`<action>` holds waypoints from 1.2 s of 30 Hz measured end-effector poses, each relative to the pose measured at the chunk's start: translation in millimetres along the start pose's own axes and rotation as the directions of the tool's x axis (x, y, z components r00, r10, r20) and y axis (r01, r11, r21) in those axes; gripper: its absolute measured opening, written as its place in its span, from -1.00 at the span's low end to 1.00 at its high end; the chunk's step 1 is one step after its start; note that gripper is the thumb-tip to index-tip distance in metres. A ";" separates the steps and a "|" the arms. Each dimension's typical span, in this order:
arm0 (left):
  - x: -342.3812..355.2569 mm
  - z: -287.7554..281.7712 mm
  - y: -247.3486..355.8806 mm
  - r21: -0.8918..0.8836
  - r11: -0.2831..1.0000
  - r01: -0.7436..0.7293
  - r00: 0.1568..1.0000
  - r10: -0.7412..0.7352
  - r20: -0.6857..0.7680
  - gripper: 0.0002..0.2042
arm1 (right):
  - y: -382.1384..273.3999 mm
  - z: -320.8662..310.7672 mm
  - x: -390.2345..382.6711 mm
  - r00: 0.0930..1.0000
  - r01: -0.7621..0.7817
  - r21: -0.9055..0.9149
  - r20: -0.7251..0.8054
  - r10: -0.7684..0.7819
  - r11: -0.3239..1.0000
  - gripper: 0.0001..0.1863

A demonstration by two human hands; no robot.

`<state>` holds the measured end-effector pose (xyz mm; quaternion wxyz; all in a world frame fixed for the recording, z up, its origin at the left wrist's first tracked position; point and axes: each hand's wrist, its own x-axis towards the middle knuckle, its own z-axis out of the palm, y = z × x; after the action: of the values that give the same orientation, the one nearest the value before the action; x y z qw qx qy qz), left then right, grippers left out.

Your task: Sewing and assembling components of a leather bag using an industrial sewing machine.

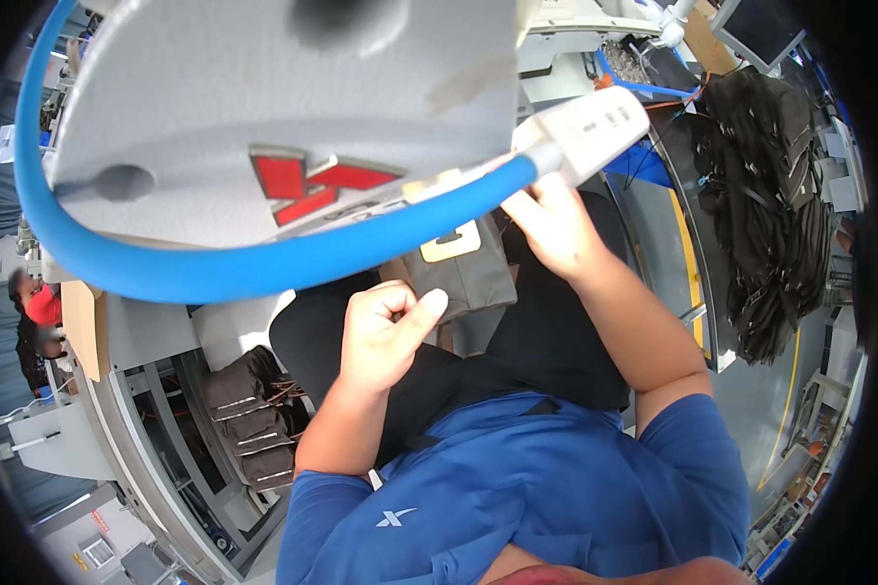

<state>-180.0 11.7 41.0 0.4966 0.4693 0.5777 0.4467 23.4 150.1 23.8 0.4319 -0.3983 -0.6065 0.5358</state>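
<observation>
My left hand (pixel 385 331) has its fingers curled on the lower left edge of a dark grey fabric piece (pixel 478 283) with a pale rectangular patch (pixel 451 244), above my lap. My right hand (pixel 551 224) reaches up at the right of the fabric, its fingertips hidden behind a blue hose and a white housing (pixel 600 132); what it touches I cannot make out. A large silver machine head (pixel 195 88) with red marks hangs over the work, with the blue hose (pixel 244 268) curving across it.
Black cloth pieces (pixel 756 214) hang over a rail at the right, beside a yellow floor line. A stack of dark pieces (pixel 249 419) lies at lower left by a metal bench frame (pixel 151 409). A person in red (pixel 39 307) is at the far left. A monitor (pixel 756 34) stands upper right.
</observation>
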 end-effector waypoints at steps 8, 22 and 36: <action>1.2 -0.8 -2.2 -0.060 0.998 -0.018 1.000 0.019 0.024 -0.63 | 20.2 1.2 24.2 0.947 0.085 0.229 0.283 -0.150 0.970 -0.72; 9.0 -8.5 18.2 -0.008 1.000 -0.002 0.998 0.003 0.067 -0.66 | -12.3 -15.1 -27.7 0.986 0.144 -0.287 0.125 -0.112 0.947 -0.28; 66.5 13.5 21.4 -0.053 0.957 -0.287 0.938 0.269 -0.216 -0.73 | -30.4 5.4 47.6 0.731 0.659 -0.599 0.367 -0.575 0.455 -0.68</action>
<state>-168.9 81.4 50.3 0.3849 0.4760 0.5347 0.5825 2.9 190.1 58.3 0.3786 -0.2515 -0.8858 0.0937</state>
